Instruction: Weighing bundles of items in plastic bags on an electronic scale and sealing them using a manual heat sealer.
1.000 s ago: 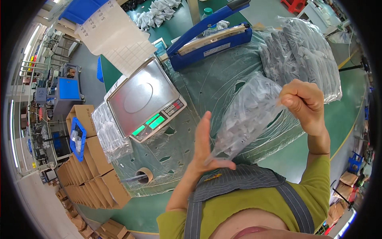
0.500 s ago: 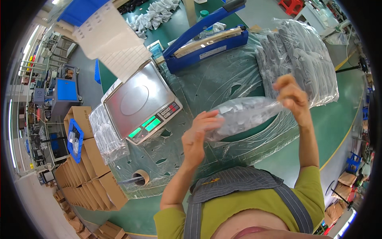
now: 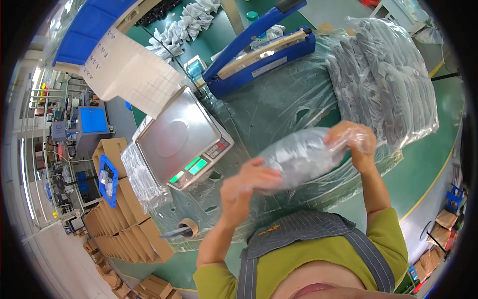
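Observation:
A filled clear plastic bag (image 3: pixel 301 155) with greyish contents is held over the table in front of me. My right hand (image 3: pixel 352 141) is closed on its right end, where loose film bunches past the fingers. At the left end, my left hand (image 3: pixel 245 188) holds the bag with its fingers against it, somewhat blurred. What exactly is inside the bag cannot be made out. Left of the bag lies a digital scale (image 3: pixel 178 134) with a bare steel pan and lit green displays. Beyond the bag stands a blue hand-lever bag sealer (image 3: pixel 259 62), its lever raised.
Stacked filled bags (image 3: pixel 383 84) in clear film lie at the table's right; more wrapped packs (image 3: pixel 142 174) sit left of the scale. A tape roll (image 3: pixel 189 227) is near the front edge. A blue bin (image 3: pixel 92 30) juts in at upper left. Cardboard cartons (image 3: pixel 127 229) stand on the floor.
My right hand has come down and in, from the bag's stretched end to a grip nearer its body. The bag now looks bunched and rounder. The whole view has shifted slightly.

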Available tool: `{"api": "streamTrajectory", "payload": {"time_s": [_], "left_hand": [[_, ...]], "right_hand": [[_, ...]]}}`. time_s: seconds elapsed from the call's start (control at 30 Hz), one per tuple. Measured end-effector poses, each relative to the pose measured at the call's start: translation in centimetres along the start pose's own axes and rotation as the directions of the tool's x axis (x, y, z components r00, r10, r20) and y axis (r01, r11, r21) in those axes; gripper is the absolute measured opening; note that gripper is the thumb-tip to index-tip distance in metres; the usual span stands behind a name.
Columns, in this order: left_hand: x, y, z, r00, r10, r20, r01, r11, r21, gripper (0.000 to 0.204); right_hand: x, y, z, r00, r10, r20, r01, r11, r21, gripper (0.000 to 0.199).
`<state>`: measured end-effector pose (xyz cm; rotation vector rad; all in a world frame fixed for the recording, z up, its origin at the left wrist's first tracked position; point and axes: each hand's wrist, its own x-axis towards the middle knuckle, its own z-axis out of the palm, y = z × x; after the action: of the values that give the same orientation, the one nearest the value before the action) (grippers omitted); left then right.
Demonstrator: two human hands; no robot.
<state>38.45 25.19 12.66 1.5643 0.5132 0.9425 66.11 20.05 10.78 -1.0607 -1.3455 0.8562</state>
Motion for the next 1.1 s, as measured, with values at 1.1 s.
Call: {"api": "streamTrajectory", "payload": {"time_s": [1.1], "left_hand": [[27.5, -20.4, -14.6, 0.742, -0.666, 0.071, 0.569, 0.683, 0.458, 0.013]], "right_hand": [[20.6, 23.1, -3.2, 0.771, 0.374, -0.515, -0.494, 0.862, -0.114, 0.036]]}}
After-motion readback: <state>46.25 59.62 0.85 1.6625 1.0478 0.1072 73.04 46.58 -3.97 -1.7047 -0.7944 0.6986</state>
